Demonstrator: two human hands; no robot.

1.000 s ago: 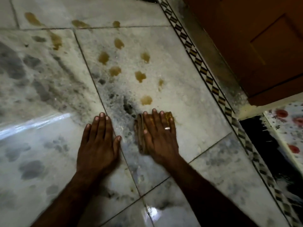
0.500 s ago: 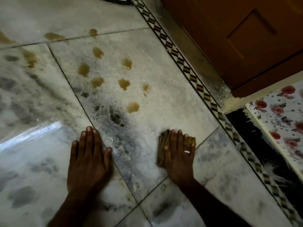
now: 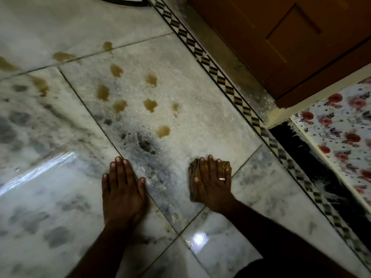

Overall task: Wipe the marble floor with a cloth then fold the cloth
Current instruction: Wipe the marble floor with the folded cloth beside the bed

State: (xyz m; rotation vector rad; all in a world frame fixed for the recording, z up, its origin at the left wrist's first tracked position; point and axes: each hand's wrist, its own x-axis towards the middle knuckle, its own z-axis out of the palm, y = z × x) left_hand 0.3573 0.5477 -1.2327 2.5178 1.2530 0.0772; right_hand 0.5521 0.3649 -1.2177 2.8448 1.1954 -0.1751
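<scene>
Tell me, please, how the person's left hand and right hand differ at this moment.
The left hand lies directly on the bare marble floor; the right hand presses a brown cloth onto it. The right hand wears a ring; the left hand shows none. The right hand is nearer the patterned border than the left hand. Both lie flat, fingers straight, pointing toward the brown stains.

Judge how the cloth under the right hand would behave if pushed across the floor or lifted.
The cloth looks soft: it lies bunched in folds under the flat right hand, so it would likely flop when lifted. The hand covers most of it, so it is probably light. On the glossy marble floor it should slide easily, perhaps bunching.
</scene>
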